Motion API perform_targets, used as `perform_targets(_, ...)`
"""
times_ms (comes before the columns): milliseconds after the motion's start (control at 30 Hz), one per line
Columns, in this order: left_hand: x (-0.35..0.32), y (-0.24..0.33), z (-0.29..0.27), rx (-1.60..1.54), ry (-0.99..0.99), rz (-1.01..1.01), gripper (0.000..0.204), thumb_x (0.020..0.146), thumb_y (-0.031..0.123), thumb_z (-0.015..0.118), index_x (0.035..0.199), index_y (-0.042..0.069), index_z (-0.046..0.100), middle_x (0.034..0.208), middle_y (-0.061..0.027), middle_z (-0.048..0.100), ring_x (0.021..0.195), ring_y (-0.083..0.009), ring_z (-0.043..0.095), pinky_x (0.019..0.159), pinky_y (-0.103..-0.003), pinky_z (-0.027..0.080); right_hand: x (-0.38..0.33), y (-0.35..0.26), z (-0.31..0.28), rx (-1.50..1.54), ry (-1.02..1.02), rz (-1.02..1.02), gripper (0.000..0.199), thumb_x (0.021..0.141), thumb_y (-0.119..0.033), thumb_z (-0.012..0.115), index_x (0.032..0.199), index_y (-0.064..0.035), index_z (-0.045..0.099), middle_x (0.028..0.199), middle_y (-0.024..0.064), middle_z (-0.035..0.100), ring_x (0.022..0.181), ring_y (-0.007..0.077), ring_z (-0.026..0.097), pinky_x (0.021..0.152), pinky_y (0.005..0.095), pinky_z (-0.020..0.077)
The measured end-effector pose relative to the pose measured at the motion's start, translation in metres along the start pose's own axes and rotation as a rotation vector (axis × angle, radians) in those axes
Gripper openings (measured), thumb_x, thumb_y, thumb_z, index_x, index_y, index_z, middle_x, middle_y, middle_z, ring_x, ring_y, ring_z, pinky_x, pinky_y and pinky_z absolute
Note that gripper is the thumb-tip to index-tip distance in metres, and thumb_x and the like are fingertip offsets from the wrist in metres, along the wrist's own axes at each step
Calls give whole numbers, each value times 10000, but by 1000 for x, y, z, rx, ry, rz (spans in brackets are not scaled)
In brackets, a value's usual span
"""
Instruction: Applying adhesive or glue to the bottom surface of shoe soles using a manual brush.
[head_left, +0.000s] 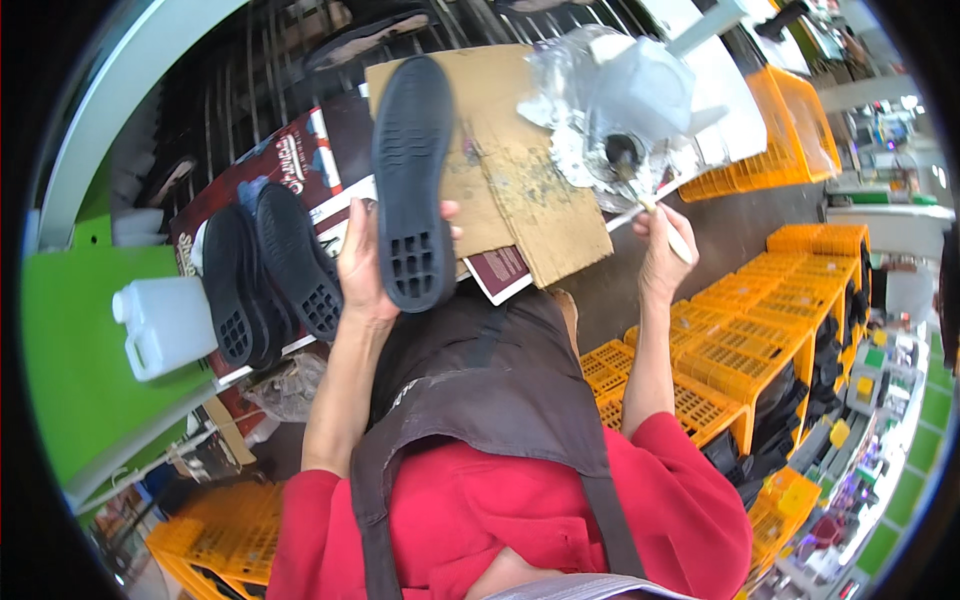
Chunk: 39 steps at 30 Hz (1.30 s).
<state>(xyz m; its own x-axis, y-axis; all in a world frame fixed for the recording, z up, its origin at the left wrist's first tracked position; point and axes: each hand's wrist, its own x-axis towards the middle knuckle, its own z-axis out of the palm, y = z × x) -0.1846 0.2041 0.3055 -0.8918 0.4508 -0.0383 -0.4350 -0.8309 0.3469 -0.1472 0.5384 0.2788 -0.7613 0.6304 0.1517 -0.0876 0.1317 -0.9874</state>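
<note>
At the far left of the frame a white jug (165,325) stands on a green surface (70,370), and just right of it two black soles (265,275) lean together, tread out, on the worktop (740,215). Next comes the left hand (362,268), fingers wrapped around the heel end of a third black sole (412,180) — thumb showing at its right edge, tread facing the camera. Its long axis runs up and down the frame, toe toward the top, over a stained sheet of cardboard (520,170). Right of centre the right hand (663,250) is closed in a narrow pinch on a thin brush (650,208), whose tip points up-left into a foil-lined glue pot (622,150) in the upper middle. The sole lies well to the left of the brush, level with it; the right hand is nearer the pot. Orange crates (760,340) fill the right.
</note>
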Motion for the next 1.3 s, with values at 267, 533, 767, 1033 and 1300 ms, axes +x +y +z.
perform_targets(267,14,-11,10,67,36,-118,644,1010,495,206,1399,7,363,1277,-253,537,1058,-273,623,904,-391,532,-11,-2,-17,129,79,47,217,928,-176,624,1033,14,622,779,96,665,613,125,611,577,219,498)
perform_targets(533,14,-13,0,133,-151,-82,687,983,580,225,1311,25,462,1139,-152,610,981,-183,633,827,-304,552,-18,-30,7,629,-98,237,330,948,-279,549,1117,4,552,827,89,611,697,159,541,634,291,455)
perform_targets(767,13,-12,15,450,41,80,787,793,446,737,1366,30,396,1188,-110,586,1117,-182,554,1026,-368,416,-42,-77,71,721,-377,222,324,945,-258,561,1090,32,570,788,121,652,658,184,611,593,304,520)
perform_targets(1033,14,-8,21,697,76,330,737,767,56,709,1388,68,312,1378,-120,458,1276,-209,429,1099,-364,321,-64,-106,88,243,-544,-280,667,876,-567,579,1057,73,636,754,136,643,609,159,595,558,230,476)
perform_targets(1300,12,-1,28,984,24,536,714,791,-28,584,1402,45,220,1435,-176,387,1298,-242,418,1096,-375,334,-69,-107,93,-48,-532,-569,609,844,-516,652,1013,69,670,749,123,675,621,137,594,563,230,447)
